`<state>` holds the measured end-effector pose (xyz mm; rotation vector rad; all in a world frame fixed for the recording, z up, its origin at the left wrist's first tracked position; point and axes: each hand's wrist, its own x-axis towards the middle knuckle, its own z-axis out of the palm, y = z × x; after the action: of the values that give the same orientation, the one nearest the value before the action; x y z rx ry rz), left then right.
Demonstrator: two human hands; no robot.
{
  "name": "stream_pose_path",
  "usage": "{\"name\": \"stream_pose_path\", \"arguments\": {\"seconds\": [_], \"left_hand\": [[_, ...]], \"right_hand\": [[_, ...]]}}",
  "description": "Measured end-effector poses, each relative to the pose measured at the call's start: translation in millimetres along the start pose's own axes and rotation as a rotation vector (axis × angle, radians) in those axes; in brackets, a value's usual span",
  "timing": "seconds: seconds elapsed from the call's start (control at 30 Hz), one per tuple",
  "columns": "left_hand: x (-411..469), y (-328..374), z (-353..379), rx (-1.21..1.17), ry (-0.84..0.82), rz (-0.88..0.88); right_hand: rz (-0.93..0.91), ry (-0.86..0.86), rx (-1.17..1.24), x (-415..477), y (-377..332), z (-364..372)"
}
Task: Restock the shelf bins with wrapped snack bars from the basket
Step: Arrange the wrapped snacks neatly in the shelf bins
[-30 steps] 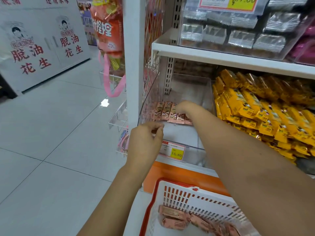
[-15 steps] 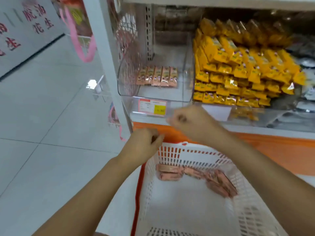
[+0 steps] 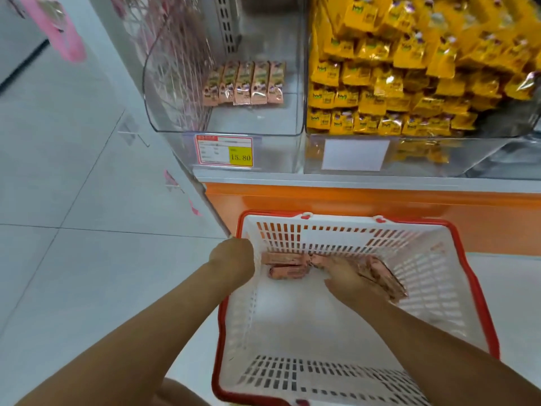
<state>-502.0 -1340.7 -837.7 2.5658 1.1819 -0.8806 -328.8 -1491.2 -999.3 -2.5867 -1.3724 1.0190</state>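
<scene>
- The left hand (image 3: 234, 260) sits at the left rim of the basket (image 3: 292, 323), near its far-left corner. Its back faces the camera and its fingers curl under out of sight, so it cannot be told whether it grips the rim or holds nothing.
- The right hand (image 3: 349, 278) is down inside the basket against the far wall. Its fingers reach forward and its thumb is spread. It lies on the pink snack bars (image 3: 285, 268) there, but the blur hides whether any bar is pinched.
- Two or three of these bars lie between the two hands, just beyond the left hand's knuckles. More are heaped against the right hand's outer side. The basket floor nearer than both hands is bare white plastic.
- Beyond the hands, past the basket's far rim, runs the orange shelf base (image 3: 351, 203).
- Above it, farther than the left hand, stands a clear bin (image 3: 278, 155) with a price tag (image 3: 224, 150) on its front.
- Deep in that bin a row of bars (image 3: 246, 83) lies side by side, well apart from both hands.
- Beyond the right hand, a second bin is piled with yellow packets (image 3: 409, 68) and carries a blank label (image 3: 354, 155).
</scene>
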Motion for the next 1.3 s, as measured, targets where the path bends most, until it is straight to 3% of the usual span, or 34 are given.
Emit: {"name": "stream_pose_path", "arguments": {"seconds": [0.23,0.33,0.57,0.77,0.83,0.9,1.0,1.07,1.3], "left_hand": [[8.9,3.8,-0.5,-0.003,0.01,-0.005],[12.5,3.0,0.0,0.008,-0.003,0.0],[12.2,0.5,1.6,-0.001,-0.033,0.008],[1.3,-0.8,-7.0,-0.113,-0.039,-0.013],[-6.8,2.2,-12.8,-0.091,-0.002,-0.003],[-13.7,5.5,-18.2,-0.073,0.056,0.127],[-24.6,10.0,-24.6,-0.048,0.165,0.439],[-31.4,14.3,-27.3,-0.078,0.222,0.557],[-54.4,11.9,-61.8,-0.602,0.403,0.64]], "right_hand": [[-0.266,0.053,-0.291,39.1,-40.4,38.7],[-0.141,0.081,-0.231,45.3,-53.3,52.1],[-0.021,-0.115,-0.3,33.1,-52.6,56.6],[0.031,-0.23,0.043,7.3,-52.6,19.2],[-0.072,-0.253,0.2,-7.8,-61.2,-11.7],[-0.084,-0.31,0.367,-31.5,-69.2,-42.6],[0.045,-0.319,0.757,-60.6,-72.8,-88.3],[-0.047,-0.305,0.885,-78.4,-74.0,-116.3],[-0.263,-0.274,1.18,-123.9,-86.7,-193.3]]}}
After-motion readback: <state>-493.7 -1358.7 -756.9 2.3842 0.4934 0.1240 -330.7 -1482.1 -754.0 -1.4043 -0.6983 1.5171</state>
